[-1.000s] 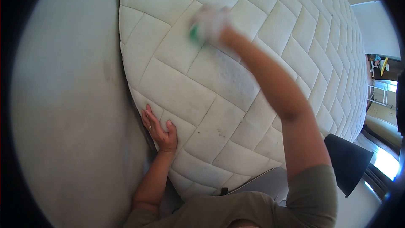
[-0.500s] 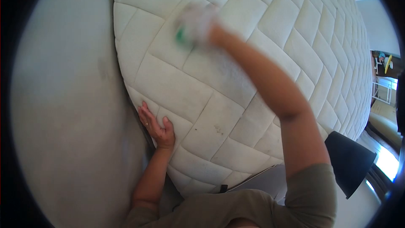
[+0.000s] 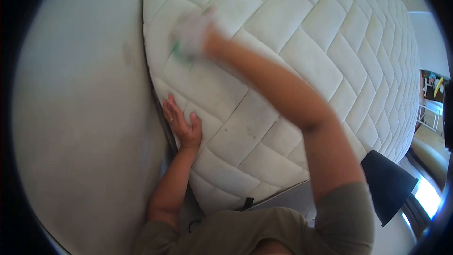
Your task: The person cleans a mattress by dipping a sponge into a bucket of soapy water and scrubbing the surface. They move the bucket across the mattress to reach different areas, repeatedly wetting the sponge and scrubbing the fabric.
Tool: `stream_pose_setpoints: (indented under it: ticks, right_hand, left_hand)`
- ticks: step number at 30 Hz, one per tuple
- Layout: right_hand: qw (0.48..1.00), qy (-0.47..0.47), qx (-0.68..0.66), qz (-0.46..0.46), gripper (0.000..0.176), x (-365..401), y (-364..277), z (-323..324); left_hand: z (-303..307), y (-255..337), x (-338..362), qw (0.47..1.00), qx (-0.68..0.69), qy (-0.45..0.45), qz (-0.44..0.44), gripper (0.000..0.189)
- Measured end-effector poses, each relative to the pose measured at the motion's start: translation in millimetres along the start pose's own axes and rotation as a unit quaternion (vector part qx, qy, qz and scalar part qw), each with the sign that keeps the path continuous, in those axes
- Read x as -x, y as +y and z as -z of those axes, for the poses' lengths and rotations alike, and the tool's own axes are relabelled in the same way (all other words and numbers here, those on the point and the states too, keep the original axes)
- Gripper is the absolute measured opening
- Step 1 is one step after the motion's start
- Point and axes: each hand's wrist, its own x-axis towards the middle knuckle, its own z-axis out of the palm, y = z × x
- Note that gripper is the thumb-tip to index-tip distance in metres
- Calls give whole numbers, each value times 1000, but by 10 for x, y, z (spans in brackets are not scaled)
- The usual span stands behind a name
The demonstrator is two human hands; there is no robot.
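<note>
Right hand (image 3: 191, 30), blurred, closes its grip on a green sponge (image 3: 176, 48) against the mattress (image 3: 302, 38); the sponge's long axis is unreadable. Left hand (image 3: 183, 123) lies flat, grip spread, on the mattress edge.

Pale wall (image 3: 80, 127) left; daylight glare (image 3: 426, 194) lower right.

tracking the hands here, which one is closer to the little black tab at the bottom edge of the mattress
Left. The left hand lies flat on the mattress edge, up-left of the black tab; the right hand is farther up the quilting.
</note>
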Motion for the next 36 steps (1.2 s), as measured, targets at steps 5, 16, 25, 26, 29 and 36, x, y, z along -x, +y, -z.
stream_pose_setpoints:
  ticks: [5, 16, 25, 26, 29, 36]
  right_hand:
    - [961, -168, 47, -215, 13, -66, 1424, 447]
    - [987, -73, 121, -81, 38, 1914, -338, 764]
    - [847, -131, -136, -497, 32, 4030, 663, 2101]
    - [850, -133, -137, -490, 32, 4045, 567, 2240]
    - [767, 1, -299, -568, 33, 3766, 234, 2536]
    - [965, 39, -87, -244, 36, 2566, 257, 1522]
  left_hand:
    - [-36, -24, 15, 1000, -5, 28, 5, 67]
    - [-88, 26, 56, 995, -16, 95, -35, 67]
    - [465, 234, 260, 988, 85, 122, 43, 57]
    - [644, 270, 453, 968, 186, 137, 97, 53]
    - [652, 238, 1391, 951, 54, 61, 297, 47]
    - [388, 385, 1564, 947, -42, 69, 310, 43]
